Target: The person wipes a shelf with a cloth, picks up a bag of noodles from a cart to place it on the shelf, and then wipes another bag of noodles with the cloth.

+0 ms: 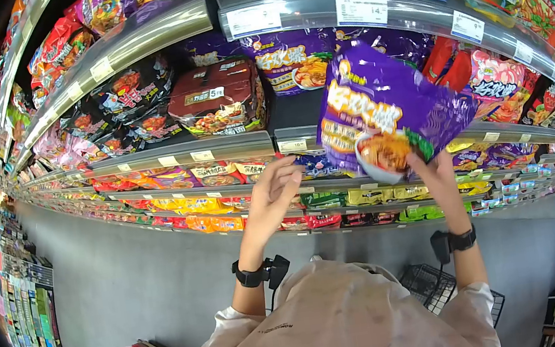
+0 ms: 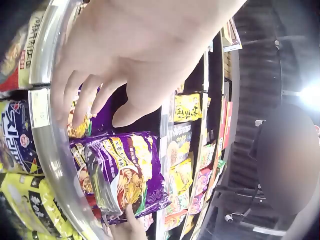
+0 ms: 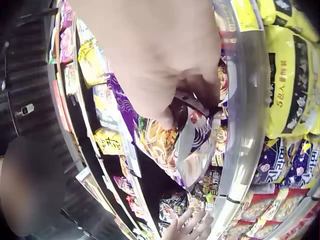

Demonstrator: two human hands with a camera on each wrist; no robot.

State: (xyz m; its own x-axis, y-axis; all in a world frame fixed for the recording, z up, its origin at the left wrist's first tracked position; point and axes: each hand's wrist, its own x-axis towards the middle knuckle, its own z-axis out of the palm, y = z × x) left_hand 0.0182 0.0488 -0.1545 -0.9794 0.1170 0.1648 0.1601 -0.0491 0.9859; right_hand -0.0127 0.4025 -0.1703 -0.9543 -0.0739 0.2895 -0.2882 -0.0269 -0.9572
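Observation:
A purple bag of instant noodles (image 1: 367,104), with a bowl of noodles printed on its front, is held up tilted before the shelf. My right hand (image 1: 439,183) grips its lower edge, thumb on the printed bowl. The right wrist view shows the fingers curled over the bag (image 3: 157,140), its bottom end partly see-through. To the left, apart from the bag, my left hand (image 1: 271,192) hangs in front of the shelf edge with relaxed fingers and nothing in it. A similar purple bag (image 1: 291,61) stands on the shelf just behind.
A brown multipack of noodles (image 1: 217,100) and black noodle packs (image 1: 134,87) sit left on the same shelf. Price tags (image 1: 362,11) line the shelf edge above. Lower shelves carry colourful packets. A black wire basket (image 1: 428,284) is on the floor beside me.

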